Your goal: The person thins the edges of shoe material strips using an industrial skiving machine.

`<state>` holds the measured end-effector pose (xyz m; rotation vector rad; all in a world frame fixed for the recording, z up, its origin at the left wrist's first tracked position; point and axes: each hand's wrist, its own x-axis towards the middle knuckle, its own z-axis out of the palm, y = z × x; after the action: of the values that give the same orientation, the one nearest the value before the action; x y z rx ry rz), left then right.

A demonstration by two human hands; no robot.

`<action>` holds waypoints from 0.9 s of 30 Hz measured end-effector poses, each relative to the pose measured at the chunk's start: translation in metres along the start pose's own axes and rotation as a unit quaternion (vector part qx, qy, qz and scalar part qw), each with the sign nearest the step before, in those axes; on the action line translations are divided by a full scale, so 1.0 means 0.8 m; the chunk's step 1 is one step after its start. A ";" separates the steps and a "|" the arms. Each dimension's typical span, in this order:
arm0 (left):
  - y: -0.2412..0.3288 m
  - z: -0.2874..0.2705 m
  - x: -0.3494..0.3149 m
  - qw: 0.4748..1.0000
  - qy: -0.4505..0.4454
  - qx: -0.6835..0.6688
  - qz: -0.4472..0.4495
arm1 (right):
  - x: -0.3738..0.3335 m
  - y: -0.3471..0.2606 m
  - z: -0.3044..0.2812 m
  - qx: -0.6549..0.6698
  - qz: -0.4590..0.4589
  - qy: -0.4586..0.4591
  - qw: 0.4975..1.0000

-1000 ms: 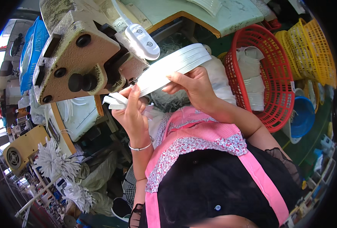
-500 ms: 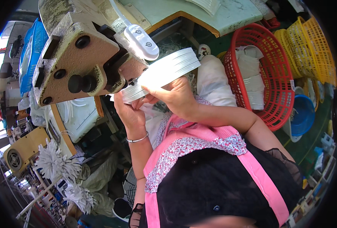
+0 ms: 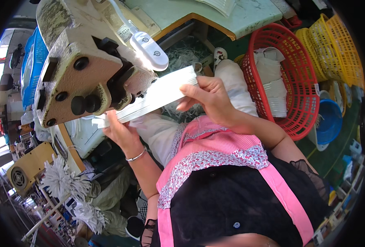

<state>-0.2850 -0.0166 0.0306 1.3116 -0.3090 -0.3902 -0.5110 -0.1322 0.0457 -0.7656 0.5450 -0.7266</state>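
A flat white piece with ridged lines along its edge [image 3: 162, 94] stretches slantwise between my hands, close by the sewing machine head [image 3: 87, 70]. I cannot make out what kind of piece it is. My left hand [image 3: 124, 133] is closed on its lower left end, thumb on top. At the upper right end my right hand [image 3: 212, 95] pinches it between thumb and fingers. The machine hides part of the piece's far edge. A white lamp with two buttons [image 3: 149, 50] shines on it from the machine's side.
To the right stands a red plastic basket [image 3: 254, 53] holding white pieces. Beyond it are stacked yellow baskets [image 3: 341, 53] and a blue bucket [image 3: 330, 121]. A pale green worktable [image 3: 248, 16] lies behind. White strips [image 3: 61, 177] hang in bunches at the left.
The white piece has gone from curved to nearly straight. My left hand has moved left and down with its end; my right hand has shifted right, toward the piece's other end.
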 end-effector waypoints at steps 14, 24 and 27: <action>0.015 -0.045 0.011 0.998 0.066 0.021 -0.003 | 0.017 0.045 0.066 -0.044 0.041 -0.054 0.997; -0.014 -0.090 -0.032 0.995 0.102 0.001 -0.024 | 0.013 0.058 0.090 0.026 0.115 -0.142 0.983; 0.000 -0.061 -0.060 0.988 0.112 0.098 0.043 | 0.007 0.061 0.085 0.110 0.162 -0.173 0.965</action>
<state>-0.3071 0.0476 0.0193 1.5145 -0.2177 -0.1388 -0.4433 -0.0832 0.0484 -0.5602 0.2551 -0.3318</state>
